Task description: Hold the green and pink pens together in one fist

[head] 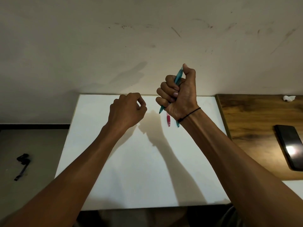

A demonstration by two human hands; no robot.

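Two bare forearms, no sleeves. Right hand (178, 94): thin black cord bracelet (190, 114) at the wrist. Left hand (127, 110): unadorned.

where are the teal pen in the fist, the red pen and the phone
teal pen (178, 76), head view, upper barrel above the fingers
red pen (168, 120), head view, middle of the visible part on the white table
phone (291, 146), head view, middle of the dark screen

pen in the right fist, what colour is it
Translucent teal-blue pen, gripped in the right hand; the head view shows it.
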